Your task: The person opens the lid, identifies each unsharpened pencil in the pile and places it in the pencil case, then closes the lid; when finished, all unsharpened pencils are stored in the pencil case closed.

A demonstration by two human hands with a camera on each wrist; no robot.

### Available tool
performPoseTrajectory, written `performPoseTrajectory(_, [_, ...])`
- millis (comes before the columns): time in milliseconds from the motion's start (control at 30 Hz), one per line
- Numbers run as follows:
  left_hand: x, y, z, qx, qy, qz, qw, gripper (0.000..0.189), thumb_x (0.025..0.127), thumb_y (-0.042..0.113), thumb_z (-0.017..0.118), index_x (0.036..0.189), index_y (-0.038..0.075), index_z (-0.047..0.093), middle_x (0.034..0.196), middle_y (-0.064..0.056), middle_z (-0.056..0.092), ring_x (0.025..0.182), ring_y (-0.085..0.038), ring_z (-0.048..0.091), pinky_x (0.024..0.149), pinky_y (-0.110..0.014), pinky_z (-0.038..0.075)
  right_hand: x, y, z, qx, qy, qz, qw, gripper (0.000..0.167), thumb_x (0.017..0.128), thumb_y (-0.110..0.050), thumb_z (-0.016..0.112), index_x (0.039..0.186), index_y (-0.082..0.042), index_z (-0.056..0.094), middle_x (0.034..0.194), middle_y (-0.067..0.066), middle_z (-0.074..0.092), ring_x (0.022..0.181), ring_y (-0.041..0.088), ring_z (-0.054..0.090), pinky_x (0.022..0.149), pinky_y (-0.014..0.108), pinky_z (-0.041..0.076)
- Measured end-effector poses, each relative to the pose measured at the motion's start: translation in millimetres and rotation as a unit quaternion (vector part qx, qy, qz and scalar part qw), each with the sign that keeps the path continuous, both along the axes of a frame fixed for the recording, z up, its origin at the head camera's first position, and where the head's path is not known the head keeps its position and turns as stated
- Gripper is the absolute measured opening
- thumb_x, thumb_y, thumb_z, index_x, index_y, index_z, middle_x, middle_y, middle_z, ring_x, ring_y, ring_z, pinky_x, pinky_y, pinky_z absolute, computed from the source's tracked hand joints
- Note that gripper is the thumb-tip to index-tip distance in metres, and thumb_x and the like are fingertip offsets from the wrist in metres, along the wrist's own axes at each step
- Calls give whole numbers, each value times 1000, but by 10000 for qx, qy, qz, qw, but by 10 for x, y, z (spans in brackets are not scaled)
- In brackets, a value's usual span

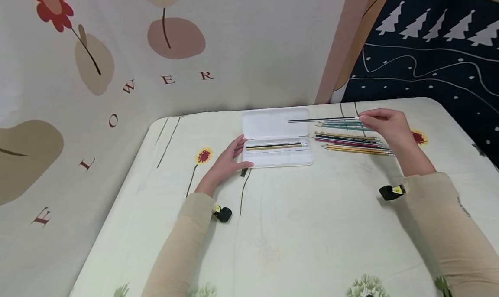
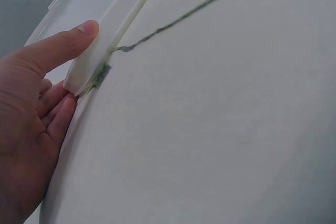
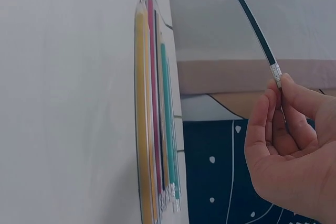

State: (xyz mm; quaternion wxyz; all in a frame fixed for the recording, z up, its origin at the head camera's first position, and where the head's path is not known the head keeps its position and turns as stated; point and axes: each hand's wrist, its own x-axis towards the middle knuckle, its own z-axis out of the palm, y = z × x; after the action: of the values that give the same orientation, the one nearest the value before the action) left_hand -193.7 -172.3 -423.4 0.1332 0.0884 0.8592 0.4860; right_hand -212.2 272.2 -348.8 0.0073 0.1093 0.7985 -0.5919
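Observation:
An open white pencil case [image 1: 280, 163] lies on the table, lid tilted back, holding a dark pencil and a gold pencil [image 1: 273, 148] along its upper side. At the case's left end, my left hand [image 1: 226, 163] grips a corner, thumb over the rim and fingers against the outside; the left wrist view shows that hand [image 2: 31, 103] closely. My right hand [image 1: 387, 121] pinches a dark pencil [image 1: 312, 120] near its silver ferrule end. In the right wrist view this pencil [image 3: 254, 24] is held above the table, its far end pointing toward the case.
Right of the case lie loose pencils in groups: green ones [image 1: 341, 126] at the back, mixed dark and pink ones [image 1: 347, 139], and yellow ones [image 1: 356, 149] nearest. A flower-print cloth [image 1: 288, 227] covers the table. A patterned curtain [image 1: 257, 41] hangs behind.

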Motion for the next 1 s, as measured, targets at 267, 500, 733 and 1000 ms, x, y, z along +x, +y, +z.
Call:
performPoseTrajectory(267, [4, 4, 3, 2, -11, -4, 10000, 104, 83, 26, 82, 161, 23, 14, 164, 0, 31, 151, -20, 33, 127, -35, 27, -3, -118, -55, 203, 143, 306, 9992, 24, 93, -36, 68, 112, -23, 73, 91, -29, 63, 90, -6, 61, 79, 1, 52])
performPoseTrajectory(500, [11, 14, 10, -72, -35, 14, 10000, 103, 83, 27, 82, 161, 24, 14, 164, 1, 30, 151, -19, 33, 127, -35, 27, -13, -243, -99, 297, 126, 464, 9984, 31, 93, -38, 69, 115, -16, 72, 90, -29, 63, 89, -6, 61, 78, 1, 52])
performPoseTrajectory(733, [7, 13, 11, -57, 19, -1, 10000, 102, 84, 26, 81, 161, 22, 14, 164, -1, 30, 151, -21, 33, 127, -36, 27, -46, -376, -141, 335, 51, 732, 9967, 41, 94, -35, 68, 122, -5, 65, 88, -28, 62, 86, -9, 62, 80, 5, 55])
performPoseTrajectory(1000, [2, 21, 30, -98, -4, 38, 9999, 102, 84, 26, 82, 161, 22, 15, 164, -1, 31, 150, -20, 33, 127, -35, 28, -77, -537, -173, 608, -133, 1029, 9927, 43, 93, -38, 69, 123, -7, 68, 88, -28, 62, 84, -10, 61, 76, 4, 52])
